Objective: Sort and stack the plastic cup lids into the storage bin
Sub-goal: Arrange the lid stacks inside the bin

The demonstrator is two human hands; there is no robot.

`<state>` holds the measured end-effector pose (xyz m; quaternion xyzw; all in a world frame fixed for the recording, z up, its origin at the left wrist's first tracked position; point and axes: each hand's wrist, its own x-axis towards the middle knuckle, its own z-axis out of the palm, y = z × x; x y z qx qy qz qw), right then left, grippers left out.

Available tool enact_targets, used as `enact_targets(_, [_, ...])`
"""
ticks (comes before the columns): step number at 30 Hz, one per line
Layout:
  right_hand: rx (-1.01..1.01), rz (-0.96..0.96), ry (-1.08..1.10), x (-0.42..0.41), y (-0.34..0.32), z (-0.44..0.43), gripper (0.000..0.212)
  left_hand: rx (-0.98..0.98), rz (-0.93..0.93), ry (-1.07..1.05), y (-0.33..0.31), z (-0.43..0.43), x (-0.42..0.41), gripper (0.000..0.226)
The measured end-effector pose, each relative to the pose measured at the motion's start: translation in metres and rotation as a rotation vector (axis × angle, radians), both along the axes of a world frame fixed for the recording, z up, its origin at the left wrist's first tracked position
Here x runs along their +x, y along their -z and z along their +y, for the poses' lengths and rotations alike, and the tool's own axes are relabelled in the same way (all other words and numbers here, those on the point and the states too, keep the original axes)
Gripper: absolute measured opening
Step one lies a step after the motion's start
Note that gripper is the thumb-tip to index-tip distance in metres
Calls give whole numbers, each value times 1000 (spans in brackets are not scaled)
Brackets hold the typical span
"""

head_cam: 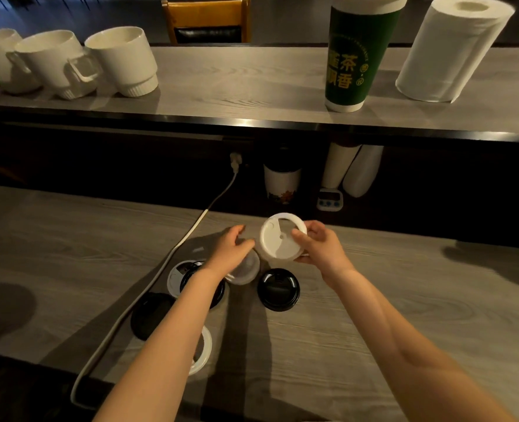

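Observation:
My right hand (322,249) holds a white cup lid (278,239) upright, tilted toward me, above the lower counter. My left hand (232,249) hovers just left of it, fingers apart, over a translucent lid (246,271) lying on the counter. A black lid (278,289) lies alone below the held lid. Under my left forearm sit a black lid on a white lid (177,277), another black lid (150,315) nearer me, and a white lid (203,351) partly hidden by the arm. No storage bin is in view.
A white cable (148,287) runs across the counter left of the lids. The raised shelf (221,83) carries white mugs (121,60), a green paper cup (358,53) and a paper towel roll (453,50). Cups and a small timer (329,200) stand beneath it.

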<state>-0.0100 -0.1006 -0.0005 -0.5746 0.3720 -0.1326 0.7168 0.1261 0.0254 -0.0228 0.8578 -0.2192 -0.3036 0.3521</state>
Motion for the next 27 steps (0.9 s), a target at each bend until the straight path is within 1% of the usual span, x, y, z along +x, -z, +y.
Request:
enact_targets(2, [-1,-23,49,0,-2,-6,19,438,-304,235,11,0,8,70])
enact_targets(3, [-3,-24,62,-1,-2,-8,20,591,-376,330,14,0,9,73])
enact_targets(4, [-6,-21,69,-2,-2,-10,20,679,-392,384,17,0,9,74])
enact_targets(6, [-1,-24,77,-5,1,-13,17,716,-394,406,21,-3,8,72])
enact_targets(9, [23,-31,94,-9,6,-14,12,681,-447,412,23,-3,9,71])
enact_targets(12, [38,-27,105,-12,8,-13,10,597,-448,364,24,1,8,77])
enact_targets(14, [32,-30,110,-16,8,-13,11,481,-436,285,19,2,5,82])
enact_targets(17, [17,-33,123,-20,6,-16,12,196,-355,146,-2,-4,-3,84])
enact_targets(20, [11,-45,159,-22,-2,-20,7,-36,-335,122,-30,-13,-17,88])
enact_targets(22, [13,-77,162,-22,-11,-23,7,-150,-316,154,-47,-17,-27,88])
enact_targets(24, [26,-145,122,-23,-21,-23,7,-234,-286,198,-59,-19,-38,86])
enact_targets(27, [41,-216,25,-26,-33,-21,12,-263,-262,190,-69,-22,-48,85])
